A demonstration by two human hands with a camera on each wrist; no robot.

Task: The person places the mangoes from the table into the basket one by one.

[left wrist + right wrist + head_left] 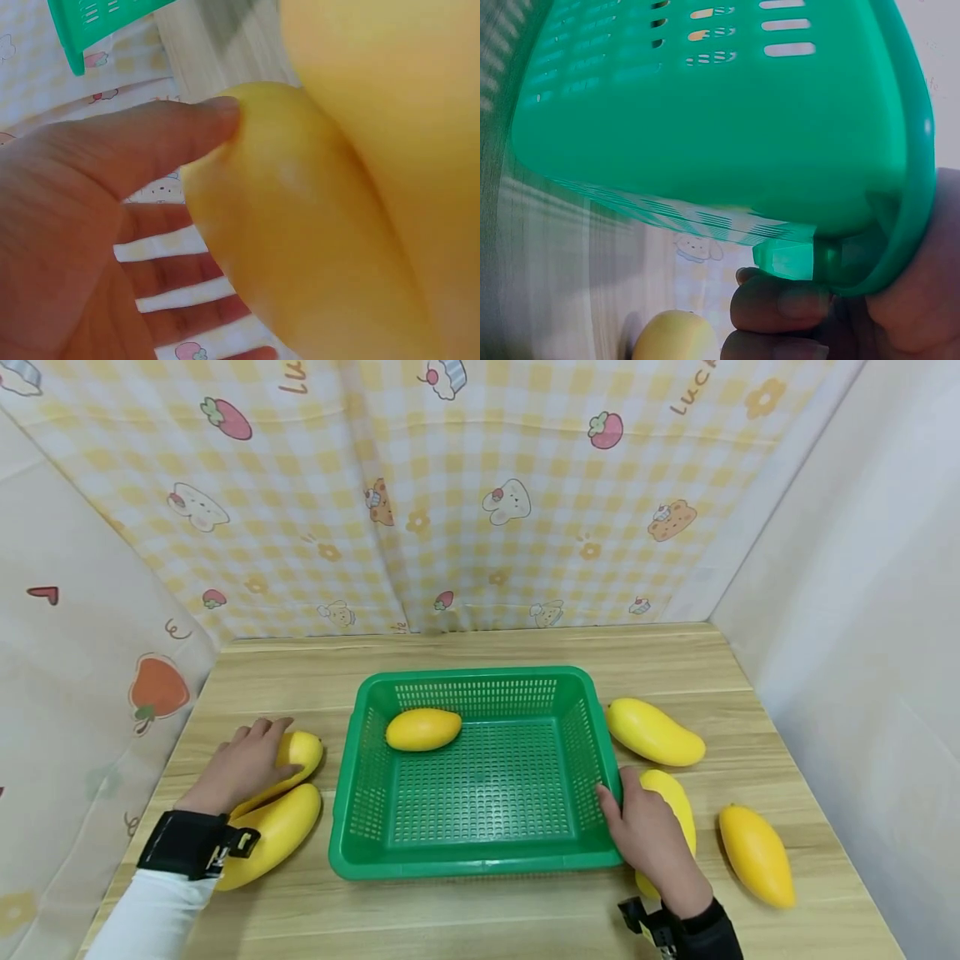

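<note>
At the left of the table my left hand grips the farther of two yellow mangoes. In the left wrist view the thumb lies against this mango, and the other fingers reach along its far side. The nearer mango lies right beside it. My right hand holds the right rim of a green plastic basket, with the thumb over the rim and fingers outside, below the edge in the right wrist view. One orange-yellow mango lies inside the basket, at its back left.
Right of the basket lie a yellow mango at the back, another mango partly hidden by my right hand, and an orange-yellow mango farther right. Patterned cloth hangs behind the wooden table, with white cloth walls at both sides.
</note>
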